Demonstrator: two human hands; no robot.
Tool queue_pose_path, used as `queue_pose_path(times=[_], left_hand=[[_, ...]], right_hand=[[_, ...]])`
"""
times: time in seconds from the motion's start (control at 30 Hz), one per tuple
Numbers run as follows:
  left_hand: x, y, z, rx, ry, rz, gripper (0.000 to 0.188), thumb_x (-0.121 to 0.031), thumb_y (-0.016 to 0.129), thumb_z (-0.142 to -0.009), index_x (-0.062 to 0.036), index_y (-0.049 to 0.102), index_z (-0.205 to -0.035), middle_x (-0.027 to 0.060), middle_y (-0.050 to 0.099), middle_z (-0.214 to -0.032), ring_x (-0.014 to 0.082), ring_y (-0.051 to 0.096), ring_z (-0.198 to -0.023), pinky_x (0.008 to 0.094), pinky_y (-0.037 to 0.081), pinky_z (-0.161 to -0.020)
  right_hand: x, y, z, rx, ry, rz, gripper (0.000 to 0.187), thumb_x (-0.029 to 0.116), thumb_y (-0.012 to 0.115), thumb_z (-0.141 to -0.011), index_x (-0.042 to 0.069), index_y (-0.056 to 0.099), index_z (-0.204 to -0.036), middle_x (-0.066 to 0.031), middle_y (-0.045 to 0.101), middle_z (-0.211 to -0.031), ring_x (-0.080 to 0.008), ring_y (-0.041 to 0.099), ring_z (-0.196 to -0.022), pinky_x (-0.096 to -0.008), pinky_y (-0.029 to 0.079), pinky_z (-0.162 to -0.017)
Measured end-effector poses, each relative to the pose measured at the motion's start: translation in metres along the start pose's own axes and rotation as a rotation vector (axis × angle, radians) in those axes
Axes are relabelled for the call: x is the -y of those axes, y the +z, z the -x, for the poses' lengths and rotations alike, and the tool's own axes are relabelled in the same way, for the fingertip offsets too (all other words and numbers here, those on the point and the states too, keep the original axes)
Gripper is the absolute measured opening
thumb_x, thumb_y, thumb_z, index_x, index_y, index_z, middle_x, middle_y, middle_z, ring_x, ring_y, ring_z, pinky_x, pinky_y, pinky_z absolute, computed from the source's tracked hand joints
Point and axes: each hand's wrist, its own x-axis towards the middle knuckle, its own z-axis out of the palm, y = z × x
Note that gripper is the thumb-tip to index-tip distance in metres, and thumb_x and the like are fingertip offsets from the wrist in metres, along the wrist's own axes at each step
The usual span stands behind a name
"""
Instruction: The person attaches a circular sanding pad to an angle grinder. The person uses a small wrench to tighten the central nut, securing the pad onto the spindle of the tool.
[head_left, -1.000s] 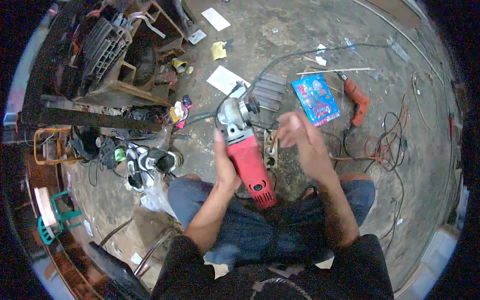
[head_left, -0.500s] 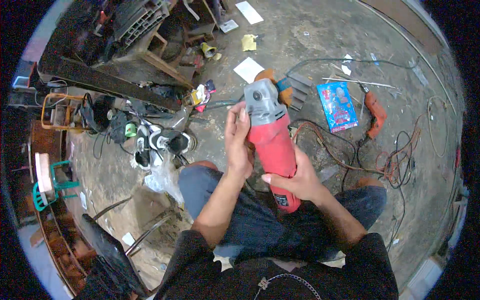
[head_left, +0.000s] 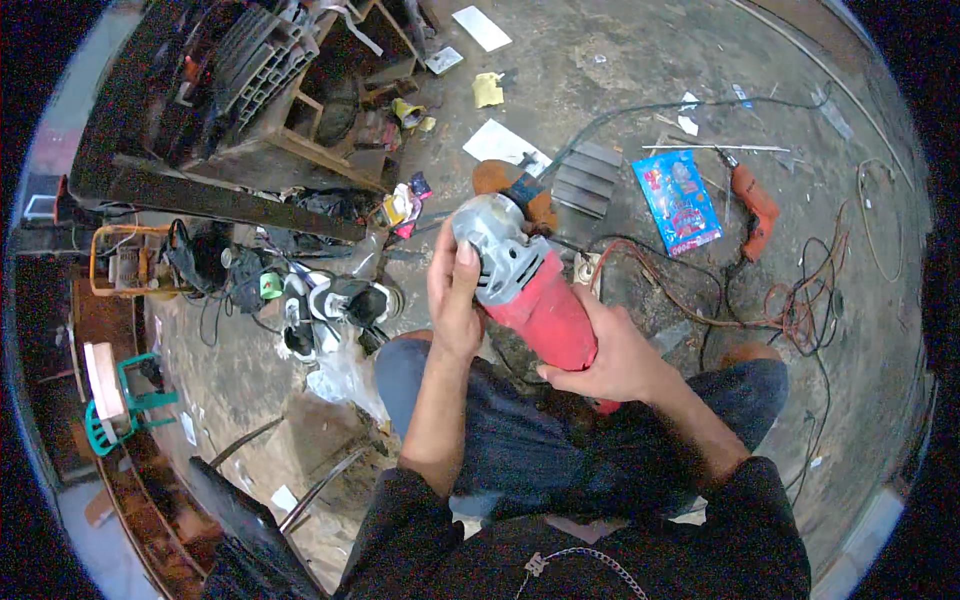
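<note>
Left hand closed on the grinder's grey head, thumb along its side. Right hand clamped round the red body. Grinder held over the lap, slanting, head away from the person. Wooden box, upper left: open-sided, dark clutter inside, hard to make out. Blue packet on floor; contents hidden. Orange drill just right of it; tangled cables nearer. Shoes left.
</note>
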Motion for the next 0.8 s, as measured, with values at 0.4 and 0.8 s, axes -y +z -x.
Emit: queue_pose_path(times=[0.4,0.8], left_hand=[[-0.013,-0.01,0.012,-0.121,-0.109,0.08,0.053,-0.031,0.043,-0.091,0.0016,0.03,-0.13,0.0134,0.048,-0.119,0.0216,0.049,-0.107,0.0349,0.039,-0.091],[-0.012,0.035,0.038,0.029,-0.211,0.25,0.072,-0.043,0.054,-0.08,0.0068,0.03,-0.128,0.0177,0.048,-0.117,0.0223,0.053,-0.1,0.0324,0.042,-0.087]], right_hand=[[0.026,0.005,0.002,0.069,0.081,-0.007,0.068,0.025,0.075,-0.061,-0.004,0.04,-0.112,-0.0232,0.059,-0.085,-0.0367,0.061,-0.079,-0.0386,0.048,-0.072],[0.013,-0.048,0.001,-0.225,-0.054,-0.528,0.053,0.048,0.05,-0.084,0.006,0.047,-0.118,-0.0074,0.054,-0.103,-0.0148,0.055,-0.09,-0.0311,0.042,-0.083]])
